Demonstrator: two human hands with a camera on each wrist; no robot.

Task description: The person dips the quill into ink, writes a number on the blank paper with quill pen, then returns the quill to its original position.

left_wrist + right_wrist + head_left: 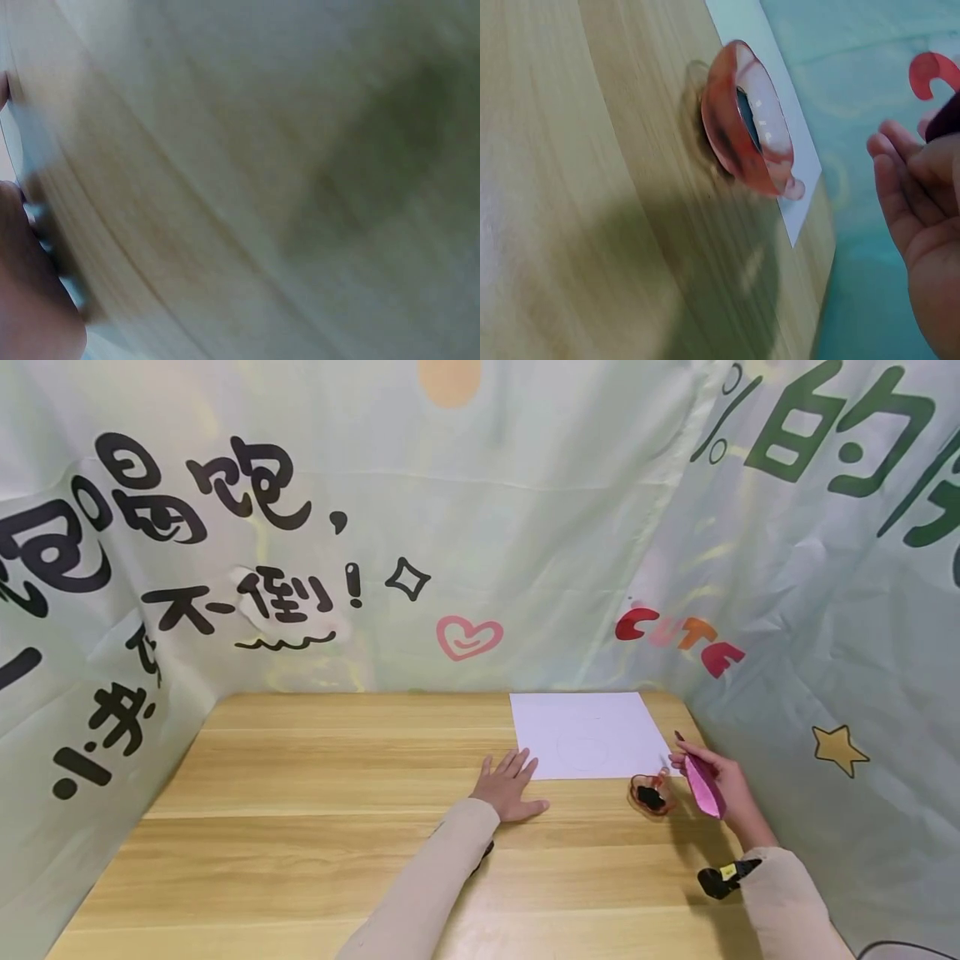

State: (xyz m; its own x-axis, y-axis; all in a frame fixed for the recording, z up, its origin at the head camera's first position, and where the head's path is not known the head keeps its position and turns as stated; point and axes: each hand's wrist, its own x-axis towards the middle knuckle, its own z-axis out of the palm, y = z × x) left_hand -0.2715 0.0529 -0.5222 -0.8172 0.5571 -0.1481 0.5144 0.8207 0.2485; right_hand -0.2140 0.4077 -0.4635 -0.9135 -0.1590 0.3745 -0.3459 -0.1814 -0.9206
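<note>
My left hand (pixel 508 789) lies with fingers spread on the table, fingertips over the lower left corner of a white sheet of paper (pixel 555 727). A faint round outline shows on the sheet. At the right, my right hand (pixel 723 781) pinches a bright pink, flat, blade-shaped thing (pixel 703 787); a dark tip sticks up past the fingers. Its exact kind I cannot tell. In the right wrist view the right hand (pixel 930 210) has curled fingers beside a dark end (pixel 946 120). Left of it stands a small clear reddish bowl (pixel 731 127) with something black inside.
The wooden table (pixel 300 810) reaches back to a printed cloth backdrop (pixel 555 543), which also hangs along both sides. The bowl stands at the sheet's lower right edge. A black strap piece with a yellow label (pixel 727 875) is at the right cuff.
</note>
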